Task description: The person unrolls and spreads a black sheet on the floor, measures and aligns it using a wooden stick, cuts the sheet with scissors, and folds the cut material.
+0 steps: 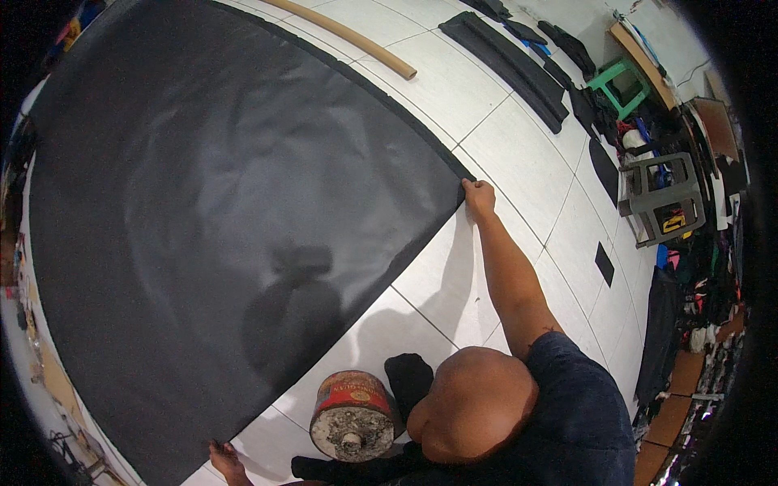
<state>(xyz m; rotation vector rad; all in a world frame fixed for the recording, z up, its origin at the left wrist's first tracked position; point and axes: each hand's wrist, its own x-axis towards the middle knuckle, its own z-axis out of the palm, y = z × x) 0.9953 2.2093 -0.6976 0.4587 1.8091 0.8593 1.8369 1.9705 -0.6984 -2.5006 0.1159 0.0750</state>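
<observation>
Black sheet (227, 202) lies flat on the floor (502, 154); right hand (478, 197) pinches one corner, left hand (223, 458) pinches another.

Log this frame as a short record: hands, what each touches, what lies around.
surface: white tiled floor
main item: large black fabric sheet, spread flat
right hand: fingers pinch the sheet's corner
left hand: on the sheet's near edge, at the picture's lower edge; grip unclear
beside the person: round red tin, dirty lid, off the sheet
beyond the sheet: tan tube; long black strips
right side: green stool; grey stool
</observation>
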